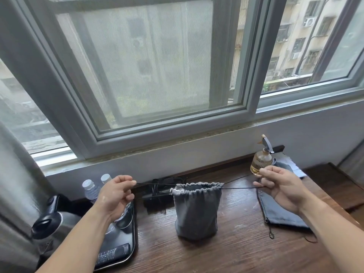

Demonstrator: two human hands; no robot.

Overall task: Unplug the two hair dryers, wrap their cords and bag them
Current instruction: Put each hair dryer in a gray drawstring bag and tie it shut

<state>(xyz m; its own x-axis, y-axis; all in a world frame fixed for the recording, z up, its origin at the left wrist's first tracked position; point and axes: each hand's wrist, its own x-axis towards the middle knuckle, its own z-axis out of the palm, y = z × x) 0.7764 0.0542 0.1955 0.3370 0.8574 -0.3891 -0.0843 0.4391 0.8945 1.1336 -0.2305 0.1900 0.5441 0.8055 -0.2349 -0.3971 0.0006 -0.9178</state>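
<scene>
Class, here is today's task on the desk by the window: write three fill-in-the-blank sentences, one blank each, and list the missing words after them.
1. The left hand and right hand pull the thin black drawstrings of the upright grey fabric pouch in ____ directions.
2. The second grey fabric pouch lies ____ on the dark wooden desk.
3. The amber glass spray bottle stands to the ____ of the upright pouch.
Missing words: opposite; flat; right.

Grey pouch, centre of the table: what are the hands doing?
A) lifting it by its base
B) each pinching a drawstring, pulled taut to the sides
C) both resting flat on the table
B: the left hand and right hand each pinch a black drawstring running taut sideways from the gathered mouth of the grey pouch.
</scene>
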